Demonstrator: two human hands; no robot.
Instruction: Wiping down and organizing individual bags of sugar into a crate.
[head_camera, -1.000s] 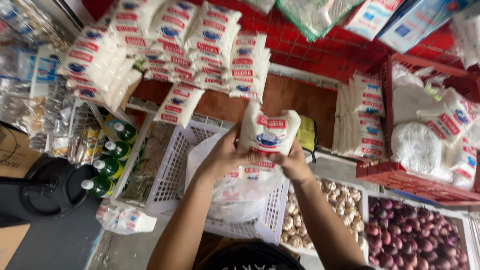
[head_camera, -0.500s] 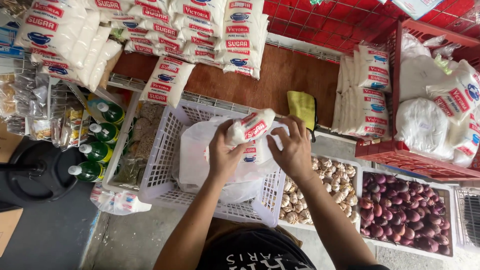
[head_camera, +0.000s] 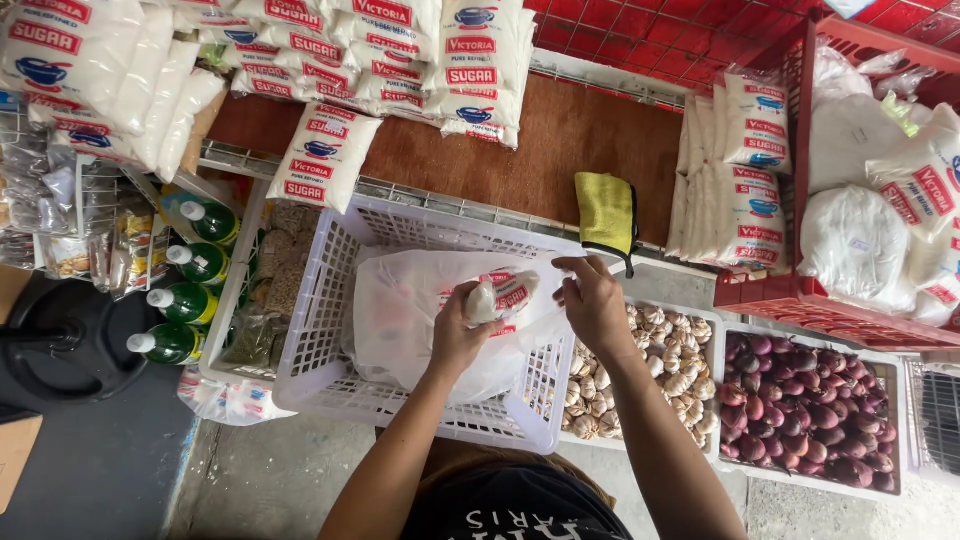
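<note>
Over a white basket (head_camera: 330, 300), left hand (head_camera: 458, 335) closed around a small sugar pack (head_camera: 500, 296), pushing it into a thin white bag (head_camera: 410, 310) sitting in the basket. Right hand (head_camera: 597, 300) pinches the bag's rim, fingers curled. Beside: garlic tray (head_camera: 660, 350), red onions (head_camera: 810, 410), green bottles (head_camera: 185, 300) left. Beyond: brown desk (head_camera: 520, 160) with a yellow cloth (head_camera: 606, 212), stacked sugar packs (head_camera: 330, 60), red crate (head_camera: 790, 290). Concrete floor (head_camera: 270, 480) below.
</note>
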